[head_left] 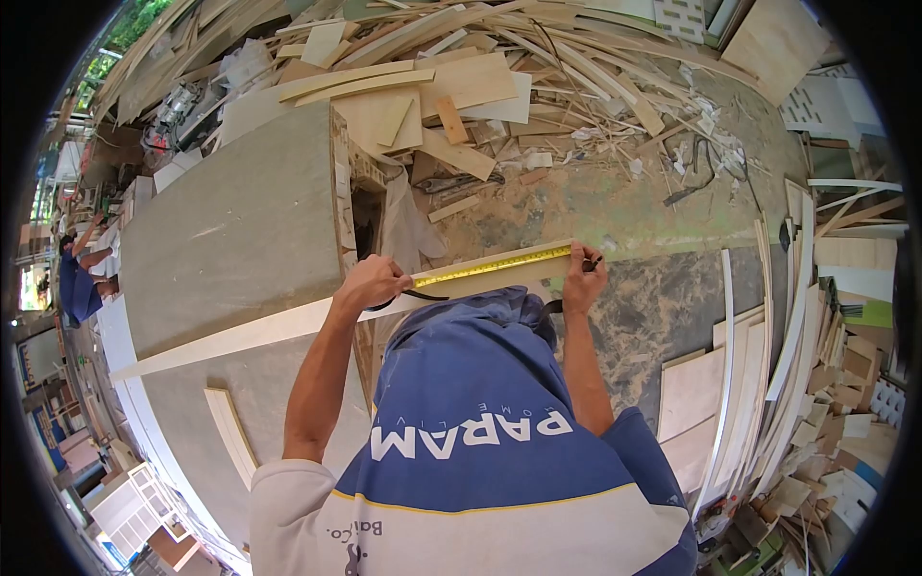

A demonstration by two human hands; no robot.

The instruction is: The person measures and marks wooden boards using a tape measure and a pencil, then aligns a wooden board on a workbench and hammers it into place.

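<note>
A yellow measuring tape is stretched along a long pale wooden board. At the tape's left end, my left hand is closed around something dark, with a black strap hanging beside it. My right hand pinches the tape's other end at the board's right tip, and a small dark object shows by its fingers. The board runs from there to the lower left, across a grey work surface.
Wood offcuts are heaped beyond the work surface. Long strips and panels lie at the right. A short strip rests on the surface, lower left. Another person is at the far left.
</note>
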